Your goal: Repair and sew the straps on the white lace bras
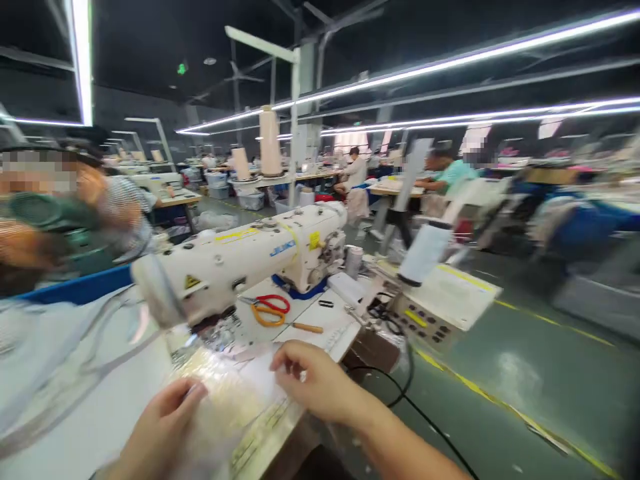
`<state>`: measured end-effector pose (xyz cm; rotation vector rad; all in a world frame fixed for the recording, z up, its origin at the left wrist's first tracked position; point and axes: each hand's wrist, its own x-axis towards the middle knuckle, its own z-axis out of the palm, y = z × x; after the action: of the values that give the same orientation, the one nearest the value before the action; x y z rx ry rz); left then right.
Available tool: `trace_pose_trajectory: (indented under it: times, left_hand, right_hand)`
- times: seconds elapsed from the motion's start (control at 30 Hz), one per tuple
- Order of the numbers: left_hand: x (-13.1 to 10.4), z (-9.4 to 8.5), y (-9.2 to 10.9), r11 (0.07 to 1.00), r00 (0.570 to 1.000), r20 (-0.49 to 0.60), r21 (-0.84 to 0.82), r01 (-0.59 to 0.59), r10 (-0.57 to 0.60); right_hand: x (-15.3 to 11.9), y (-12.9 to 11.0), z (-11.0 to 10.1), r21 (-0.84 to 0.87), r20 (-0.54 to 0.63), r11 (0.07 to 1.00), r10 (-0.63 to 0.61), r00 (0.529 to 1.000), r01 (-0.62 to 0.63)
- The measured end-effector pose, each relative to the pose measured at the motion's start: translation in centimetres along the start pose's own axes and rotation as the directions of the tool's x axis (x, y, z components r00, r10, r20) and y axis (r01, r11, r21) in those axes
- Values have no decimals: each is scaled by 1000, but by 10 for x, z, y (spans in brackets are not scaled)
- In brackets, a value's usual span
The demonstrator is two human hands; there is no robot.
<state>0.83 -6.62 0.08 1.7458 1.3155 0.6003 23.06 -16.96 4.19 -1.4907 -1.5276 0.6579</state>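
Observation:
My left hand [165,423] is at the lower left with thumb and fingers pressed together at the edge of a shiny, clear plastic piece [220,380] with something pale yellow in it. Blur hides what exactly is pinched. My right hand [313,380] is over the table's front edge, fingers curled and tips together beside a white sheet-like piece [263,373]; whether it grips that piece is unclear. Beyond the hands stands a white sewing machine [240,250]. Scissors with red handles [277,304], orange-handled scissors [267,316] and a wooden-handled tool [307,327] lie beside its bed.
White fabric strips [75,373] cover the left side. A control box [430,313] with a thread cone [425,253] stands right of the table; black cables [410,393] hang below. A thread stand [295,127] rises behind. Co-workers sit nearby, one close at left [123,213].

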Motion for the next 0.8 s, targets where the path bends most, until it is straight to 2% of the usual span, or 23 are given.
trace_pose_trajectory:
  times: [0.03,0.13,0.23,0.3,0.4,0.57,0.7,0.8]
  left_hand:
    - [-5,1,5,996,997,74,-84,8,-2]
    - [-8,2,8,941,991,129,-331,63,-21]
    - [-1,0,0,859,977,185,-477,187,-110]
    - [-2,-1,-1,808,965,210,-533,249,-159]
    - [-6,-1,2,763,952,244,-575,294,-183]
    - [-7,-1,5,747,943,276,-583,318,-186]
    - [-6,-1,5,746,941,278,-580,326,-195]
    - [-6,-1,4,744,941,279,-583,326,-193]
  right_hand:
    - [-2,2,4,3,27,1000,-5,1000,5]
    - [2,20,19,24,123,999,-24,992,22]
    - [18,41,40,-102,194,994,-28,980,49]
    - [28,46,52,-169,230,982,-46,972,87]
    - [37,42,64,-279,279,943,-101,955,181]
    - [44,28,83,-369,319,860,-239,917,353]
    - [45,23,95,-433,328,804,-280,902,407]
    - [47,25,95,-451,322,789,-292,901,417]
